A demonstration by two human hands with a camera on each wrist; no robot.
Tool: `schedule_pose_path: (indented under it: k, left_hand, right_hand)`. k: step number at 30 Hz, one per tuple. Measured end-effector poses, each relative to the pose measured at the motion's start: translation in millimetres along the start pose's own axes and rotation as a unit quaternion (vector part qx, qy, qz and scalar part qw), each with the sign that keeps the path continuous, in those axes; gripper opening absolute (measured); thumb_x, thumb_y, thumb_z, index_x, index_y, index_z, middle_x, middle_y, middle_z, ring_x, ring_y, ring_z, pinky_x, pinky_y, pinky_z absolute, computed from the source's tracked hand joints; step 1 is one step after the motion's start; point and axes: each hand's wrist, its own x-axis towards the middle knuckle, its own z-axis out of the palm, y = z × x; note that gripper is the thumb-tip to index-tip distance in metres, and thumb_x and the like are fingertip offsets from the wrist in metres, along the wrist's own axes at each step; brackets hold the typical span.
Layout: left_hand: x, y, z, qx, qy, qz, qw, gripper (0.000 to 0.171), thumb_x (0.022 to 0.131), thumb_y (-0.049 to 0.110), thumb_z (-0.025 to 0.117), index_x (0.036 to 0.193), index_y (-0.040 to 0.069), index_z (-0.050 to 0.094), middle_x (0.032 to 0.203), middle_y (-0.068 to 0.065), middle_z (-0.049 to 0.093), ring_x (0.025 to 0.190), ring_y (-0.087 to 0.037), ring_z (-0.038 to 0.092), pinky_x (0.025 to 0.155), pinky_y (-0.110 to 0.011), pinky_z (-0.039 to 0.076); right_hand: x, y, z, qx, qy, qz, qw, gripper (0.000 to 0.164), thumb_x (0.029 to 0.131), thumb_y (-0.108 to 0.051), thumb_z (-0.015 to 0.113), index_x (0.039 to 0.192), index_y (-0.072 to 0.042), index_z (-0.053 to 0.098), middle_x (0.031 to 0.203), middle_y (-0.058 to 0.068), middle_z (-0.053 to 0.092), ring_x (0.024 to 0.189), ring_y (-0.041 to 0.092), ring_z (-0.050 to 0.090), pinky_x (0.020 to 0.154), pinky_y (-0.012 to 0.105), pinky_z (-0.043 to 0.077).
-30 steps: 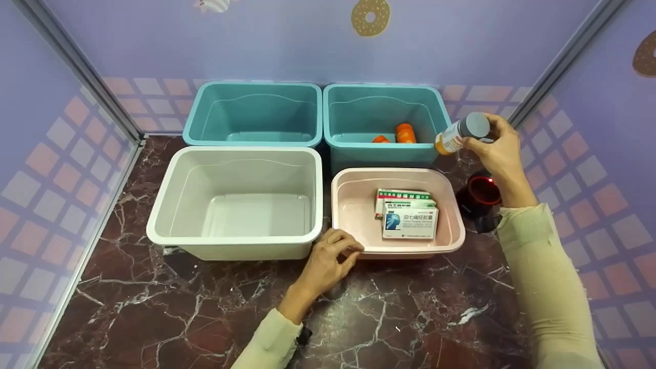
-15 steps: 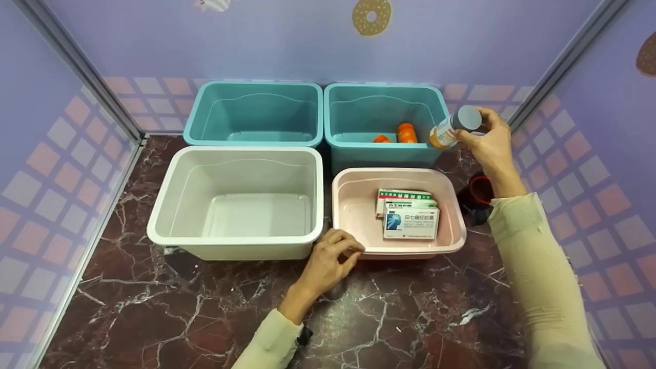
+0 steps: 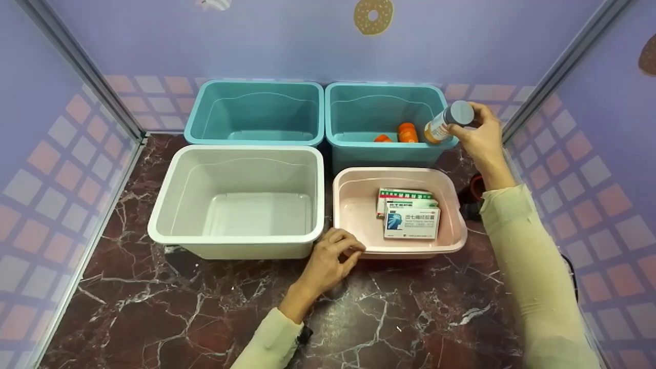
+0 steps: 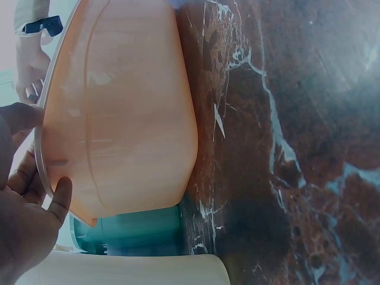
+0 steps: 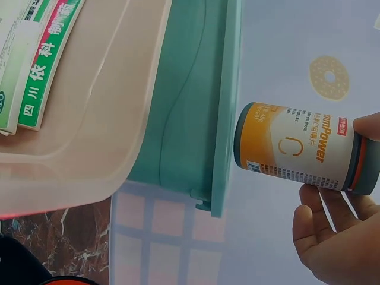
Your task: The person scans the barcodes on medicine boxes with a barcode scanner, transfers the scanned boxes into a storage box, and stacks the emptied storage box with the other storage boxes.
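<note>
My right hand (image 3: 479, 134) grips a supplement bottle (image 5: 291, 145) by its grey cap end. The bottle has a white and orange label and tilts over the right rim of the right teal bin (image 3: 379, 154). Inside that bin lie two orange-capped bottles (image 3: 407, 133), one partly hidden by the front wall. My left hand (image 3: 328, 261) holds the front left corner of the pink bin (image 3: 353, 210), its fingers and thumb on either side of the rim in the left wrist view. Several medicine boxes (image 3: 411, 223) stand in the pink bin.
A white bin (image 3: 236, 248) stands left of the pink one. Behind it is another teal bin (image 3: 253, 113). A dark object with a red-lit ring (image 3: 476, 187) sits right of the pink bin, partly behind my right forearm. Patterned walls enclose the marble-look table (image 3: 169, 318).
My right hand has carried the bottle left and slightly away, from beside the right teal bin to over its rim. The left hand stays where it was on the pink bin.
</note>
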Motion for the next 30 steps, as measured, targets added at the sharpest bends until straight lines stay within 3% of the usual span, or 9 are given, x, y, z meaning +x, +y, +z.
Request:
schedule_pose_path:
  k: [18,30]
  left_hand:
    - [-1.6,1.6,1.0,-0.005,0.006,0.005,1.0,0.009,0.085,0.013,0.076,0.092,0.018,0.074,0.095,0.004,0.066,0.096,-0.014,0.059,0.091,-0.03,0.048]
    - [-1.2,0.0,1.4,0.005,0.002,0.005,1.0,0.006,0.087,0.016,0.075,0.092,0.019,0.074,0.095,0.005,0.066,0.097,-0.014,0.059,0.091,-0.03,0.048]
  right_hand:
    - [6.6,6.7,18.4,-0.015,-0.019,0.032,0.999,0.057,0.083,-0.009,0.073,0.136,-0.009,0.053,0.124,0.005,0.058,0.113,0.015,0.053,0.1,0.029,0.046]
    - [10.2,17.9,32.6,-0.041,-0.028,0.024,0.998,0.062,0.081,-0.01,0.076,0.138,-0.005,0.052,0.129,0.015,0.058,0.117,0.022,0.054,0.103,0.033,0.045]
